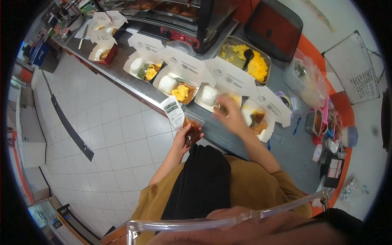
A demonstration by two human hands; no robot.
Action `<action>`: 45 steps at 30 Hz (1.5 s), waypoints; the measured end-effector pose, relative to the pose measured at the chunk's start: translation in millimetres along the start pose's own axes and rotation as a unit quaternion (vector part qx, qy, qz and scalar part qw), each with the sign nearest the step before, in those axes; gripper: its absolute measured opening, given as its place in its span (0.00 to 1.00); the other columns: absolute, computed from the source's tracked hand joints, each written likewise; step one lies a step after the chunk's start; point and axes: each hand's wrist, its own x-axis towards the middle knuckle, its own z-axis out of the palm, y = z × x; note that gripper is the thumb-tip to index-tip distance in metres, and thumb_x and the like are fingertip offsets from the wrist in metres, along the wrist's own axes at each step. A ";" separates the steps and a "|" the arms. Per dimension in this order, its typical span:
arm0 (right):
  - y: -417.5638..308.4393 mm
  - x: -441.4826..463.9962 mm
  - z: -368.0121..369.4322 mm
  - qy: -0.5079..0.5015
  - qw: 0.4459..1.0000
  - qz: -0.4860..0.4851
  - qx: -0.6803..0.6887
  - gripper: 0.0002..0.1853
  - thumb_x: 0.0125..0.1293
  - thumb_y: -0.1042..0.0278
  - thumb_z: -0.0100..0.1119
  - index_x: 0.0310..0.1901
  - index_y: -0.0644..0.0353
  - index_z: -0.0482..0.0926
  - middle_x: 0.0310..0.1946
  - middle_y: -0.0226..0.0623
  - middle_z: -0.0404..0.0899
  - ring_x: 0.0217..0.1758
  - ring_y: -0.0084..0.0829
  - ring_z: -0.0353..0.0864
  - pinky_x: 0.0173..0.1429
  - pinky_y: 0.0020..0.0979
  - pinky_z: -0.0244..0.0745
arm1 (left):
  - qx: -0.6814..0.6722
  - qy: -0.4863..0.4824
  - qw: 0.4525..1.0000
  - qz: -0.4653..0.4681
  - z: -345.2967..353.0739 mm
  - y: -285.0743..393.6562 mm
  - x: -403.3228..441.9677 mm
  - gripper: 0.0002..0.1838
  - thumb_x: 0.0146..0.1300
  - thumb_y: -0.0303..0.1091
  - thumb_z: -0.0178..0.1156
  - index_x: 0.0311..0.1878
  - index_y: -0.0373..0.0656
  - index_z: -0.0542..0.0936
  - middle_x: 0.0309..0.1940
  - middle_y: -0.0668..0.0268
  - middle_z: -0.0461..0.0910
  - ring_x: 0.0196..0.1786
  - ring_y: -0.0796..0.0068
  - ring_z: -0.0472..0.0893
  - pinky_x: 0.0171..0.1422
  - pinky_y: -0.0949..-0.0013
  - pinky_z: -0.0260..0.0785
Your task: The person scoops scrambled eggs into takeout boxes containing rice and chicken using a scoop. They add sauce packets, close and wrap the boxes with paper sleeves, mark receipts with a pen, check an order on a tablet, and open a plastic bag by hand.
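My left hand point(186, 136) is closed on clear sauce packets point(193, 133) of dark red-brown sauce, in front of the counter edge. A printed paper slip point(173, 112) rises just above that hand; I cannot tell whether it is held too. My right hand point(229, 115) reaches over an open meal box with a white rice mound point(209, 95), its fingers bent together and slightly blurred. A small greenish thing shows by the fingertips, too unclear to name. Beside it stand a box with rice and yellow egg point(180, 93) on the left and another meal box point(261, 130) on the right.
More open meal boxes point(103, 54) line the counter to the left, near a knife point(83, 37). Behind are a heated display case point(179, 36) and a metal tray point(267, 61) of scrambled egg with a black spoon. A blue pen point(297, 125) lies right.
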 end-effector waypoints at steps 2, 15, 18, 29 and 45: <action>-25.2 -3.5 24.9 -0.157 0.978 0.015 0.140 0.15 0.54 0.64 0.62 0.39 0.65 0.75 0.41 0.39 0.72 0.43 0.30 0.73 0.46 0.29 0.68 | 0.009 -0.022 1.000 -0.011 -9.9 1.8 -8.2 0.15 0.59 0.38 0.55 0.46 0.38 0.71 0.39 0.59 0.75 0.43 0.67 0.77 0.45 0.57 0.75; -31.0 87.2 85.9 0.138 0.985 -0.097 -0.043 0.20 0.55 0.60 0.60 0.43 0.68 0.72 0.40 0.51 0.72 0.32 0.38 0.76 0.35 0.31 0.70 | -0.031 0.070 0.991 0.111 -0.2 42.3 -53.2 0.29 0.61 0.52 0.46 0.54 0.35 0.68 0.38 0.58 0.77 0.45 0.62 0.76 0.49 0.57 0.70; -62.2 43.0 92.7 -0.255 0.942 -0.077 0.204 0.15 0.52 0.65 0.60 0.37 0.67 0.75 0.34 0.50 0.72 0.33 0.42 0.76 0.35 0.35 0.70 | -0.059 -0.068 0.995 0.041 -26.7 40.2 -50.3 0.30 0.61 0.53 0.45 0.55 0.36 0.65 0.44 0.56 0.75 0.48 0.59 0.75 0.52 0.51 0.68; -86.9 73.6 100.5 -0.200 0.917 -0.016 0.344 0.08 0.59 0.70 0.53 0.34 0.66 0.76 0.25 0.38 0.79 0.31 0.25 0.79 0.37 0.26 0.71 | -0.012 0.068 0.976 0.206 -34.1 54.1 -65.1 0.19 0.62 0.38 0.51 0.54 0.43 0.67 0.50 0.60 0.72 0.53 0.62 0.73 0.50 0.55 0.71; -24.6 -10.2 35.6 -0.288 0.903 0.101 0.302 0.08 0.60 0.67 0.56 0.35 0.65 0.74 0.33 0.35 0.76 0.30 0.21 0.77 0.29 0.22 0.74 | 0.101 -0.046 0.990 0.087 12.9 -21.0 -41.3 0.28 0.66 0.53 0.36 0.54 0.36 0.65 0.46 0.52 0.72 0.47 0.58 0.75 0.45 0.54 0.74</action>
